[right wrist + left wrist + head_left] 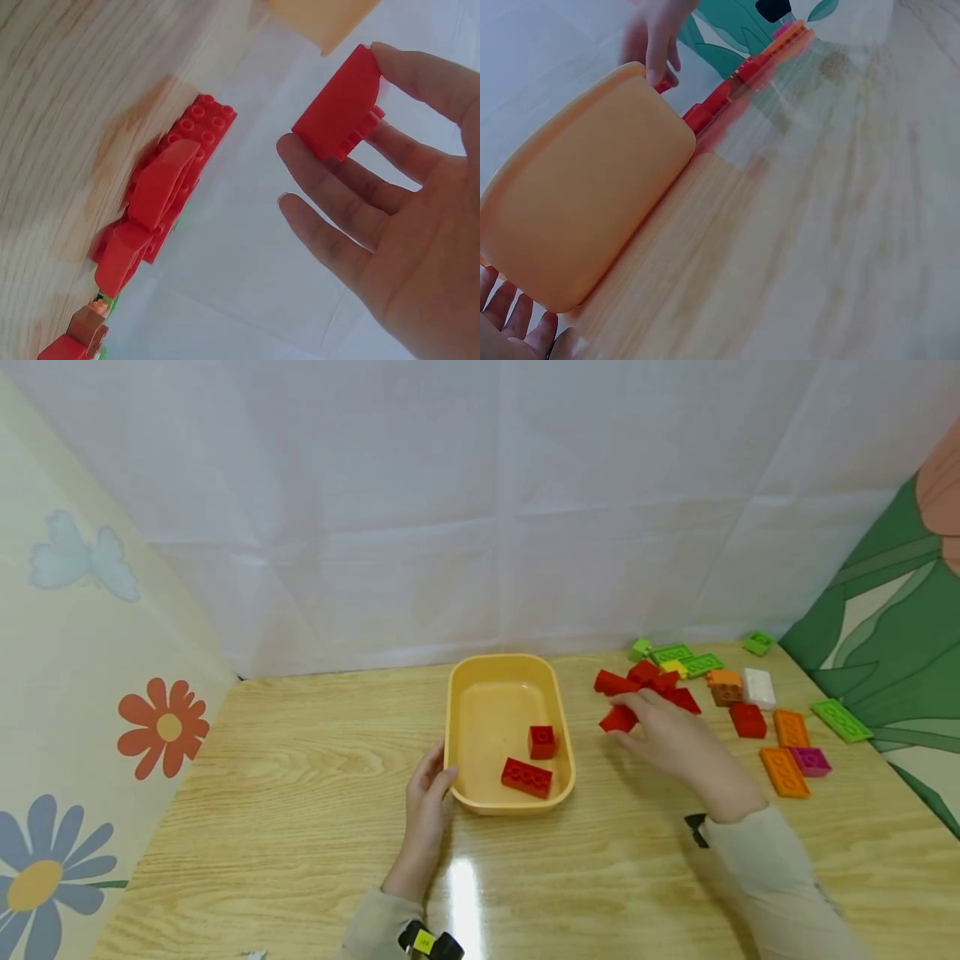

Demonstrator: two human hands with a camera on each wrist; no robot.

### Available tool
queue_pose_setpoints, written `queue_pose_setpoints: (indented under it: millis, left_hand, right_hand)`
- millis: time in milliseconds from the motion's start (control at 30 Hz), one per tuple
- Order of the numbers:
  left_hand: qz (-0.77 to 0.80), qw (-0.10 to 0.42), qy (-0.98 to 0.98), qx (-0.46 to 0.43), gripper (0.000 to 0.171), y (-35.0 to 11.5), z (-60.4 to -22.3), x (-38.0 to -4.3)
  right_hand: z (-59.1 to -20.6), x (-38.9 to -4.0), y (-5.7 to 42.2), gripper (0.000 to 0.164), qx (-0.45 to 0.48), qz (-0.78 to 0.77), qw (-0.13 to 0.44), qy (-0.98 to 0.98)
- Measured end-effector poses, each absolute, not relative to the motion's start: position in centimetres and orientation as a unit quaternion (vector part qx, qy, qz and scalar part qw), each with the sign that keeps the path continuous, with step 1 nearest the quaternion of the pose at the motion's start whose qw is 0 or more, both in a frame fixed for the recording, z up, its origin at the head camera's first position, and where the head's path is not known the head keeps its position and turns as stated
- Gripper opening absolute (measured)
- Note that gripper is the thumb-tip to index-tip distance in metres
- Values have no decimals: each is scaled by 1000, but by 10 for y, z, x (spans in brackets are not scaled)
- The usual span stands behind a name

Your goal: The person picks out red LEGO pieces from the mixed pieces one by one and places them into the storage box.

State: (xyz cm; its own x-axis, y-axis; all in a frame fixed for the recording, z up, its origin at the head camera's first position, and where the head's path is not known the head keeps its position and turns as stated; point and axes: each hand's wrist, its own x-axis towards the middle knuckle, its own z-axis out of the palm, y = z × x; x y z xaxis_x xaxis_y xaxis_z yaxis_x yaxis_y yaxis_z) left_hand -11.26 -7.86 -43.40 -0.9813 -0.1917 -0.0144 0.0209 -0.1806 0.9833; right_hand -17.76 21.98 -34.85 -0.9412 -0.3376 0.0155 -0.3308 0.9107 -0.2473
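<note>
In the head view a yellow plastic bin (480, 727) stands mid-table with a small square red brick (542, 742) and a longer red brick (527, 777) inside. My left hand (427, 802) holds its left wall, thumb at the rim and fingers along the outside. Right of the bin, my right hand (663, 731) pinches a red brick (341, 105) between thumb and fingertips. The right wrist view shows this brick's slanted outline and studs, raised above the table. Close by lies a pile of red bricks (169, 180), including a long studded one and curved pieces.
Green plates (701, 664), a yellow brick (673, 668) and an orange-brown piece (725, 687) lie at the back right. Nearer are a white brick (758, 688), a red brick (748, 720), orange plates (785, 772) and a magenta brick (812, 762). A white cloth (360, 527) hangs behind.
</note>
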Motion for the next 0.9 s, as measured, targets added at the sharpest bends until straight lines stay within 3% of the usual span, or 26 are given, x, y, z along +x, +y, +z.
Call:
queue_pose_setpoints:
  millis: [333, 900]
  left_hand:
    - [-766, 68, -635, 70, 48, -78, -434, -113]
    - [-760, 71, -642, 68, 48, -78, -435, -113]
  right_hand:
    - [-348, -173, 205, 55, -206, -123, -11, 971]
    - [-357, -163, 178, 48, -333, -126, -137, 924]
